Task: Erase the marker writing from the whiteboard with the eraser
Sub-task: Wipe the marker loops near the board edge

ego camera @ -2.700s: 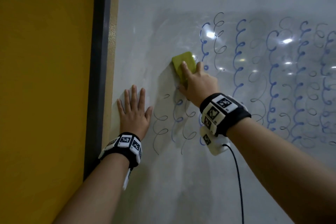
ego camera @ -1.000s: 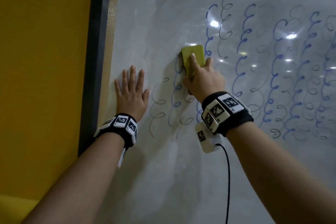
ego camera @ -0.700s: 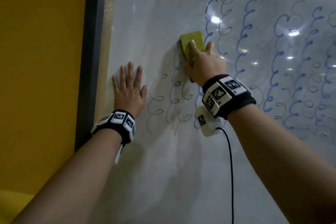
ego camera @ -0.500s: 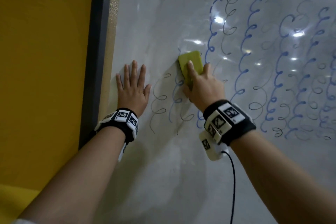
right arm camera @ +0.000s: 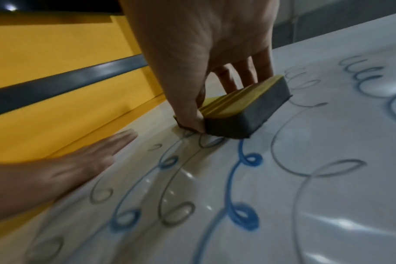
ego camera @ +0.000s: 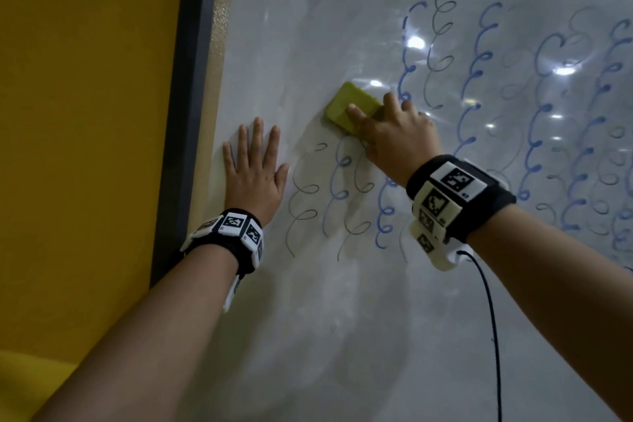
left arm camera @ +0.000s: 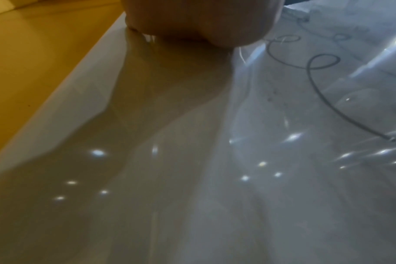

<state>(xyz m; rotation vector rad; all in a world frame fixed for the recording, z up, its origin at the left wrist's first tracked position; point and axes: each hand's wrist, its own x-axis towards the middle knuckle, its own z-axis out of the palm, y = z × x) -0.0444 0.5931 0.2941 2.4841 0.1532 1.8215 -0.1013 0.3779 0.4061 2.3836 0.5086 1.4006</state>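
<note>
My right hand [ego camera: 394, 134] [right arm camera: 203, 59] grips a yellow eraser [ego camera: 346, 103] [right arm camera: 240, 110] with a dark felt pad, thumb on one side and fingers on the other, pressing it flat on the whiteboard [ego camera: 342, 319]. Blue and grey curly marker loops [ego camera: 342, 195] [right arm camera: 244, 214] run below the eraser and across the board to the right. The board above and left of the eraser looks wiped. My left hand [ego camera: 253, 168] [right arm camera: 75, 164] lies flat on the board near its left edge, fingers straight. In the left wrist view only the heel of the left hand [left arm camera: 199, 19] shows.
A dark frame strip [ego camera: 181, 113] edges the board on the left, with a yellow wall [ego camera: 85, 147] beyond it. A black cable [ego camera: 489, 336] hangs from my right wrist device. Ceiling lights glare on the glossy board surface.
The eraser has turned from upright to slanted and slid left and down, over the top of the leftmost loops. My left hand has stayed flat in place.
</note>
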